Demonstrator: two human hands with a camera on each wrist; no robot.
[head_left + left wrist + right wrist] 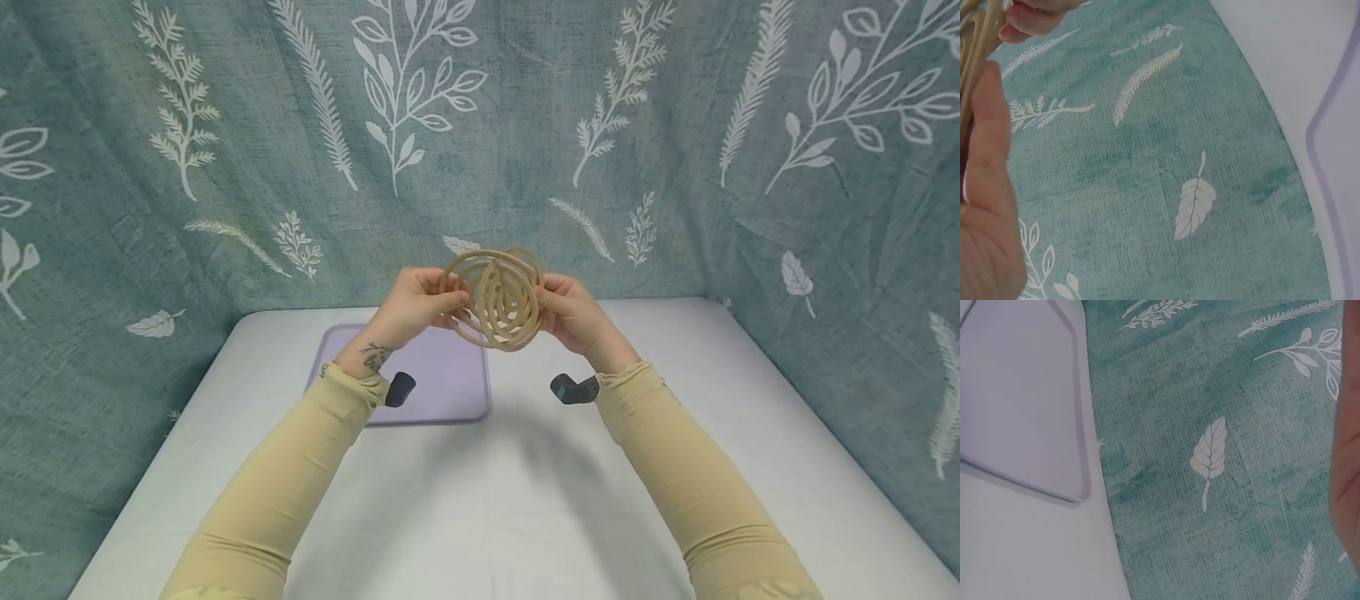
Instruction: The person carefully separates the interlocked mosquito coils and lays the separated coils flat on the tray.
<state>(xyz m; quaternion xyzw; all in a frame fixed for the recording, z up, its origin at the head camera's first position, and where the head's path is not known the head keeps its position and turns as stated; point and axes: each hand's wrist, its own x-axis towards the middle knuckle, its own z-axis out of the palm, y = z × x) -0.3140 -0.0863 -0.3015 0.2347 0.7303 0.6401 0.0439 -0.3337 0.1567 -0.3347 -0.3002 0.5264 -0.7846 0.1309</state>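
Though partial left-wrist, loops [492, 295] whole from head

On the broad white tabletop [487, 500], toward its far edge, left of centre: a shallow lilac round-cornered rectangular tray [442, 383].

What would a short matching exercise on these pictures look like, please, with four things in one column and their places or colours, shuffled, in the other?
Things
1. Looped object
2. Tray
3. Sleeves
4. Backdrop cloth

Places or colours
A. Blue-green with white leafy sprigs
B. Lying on the white table
C. Held up between the left hand and the right hand
D. Pale yellow

Right pairs: 1-C, 2-B, 3-D, 4-A
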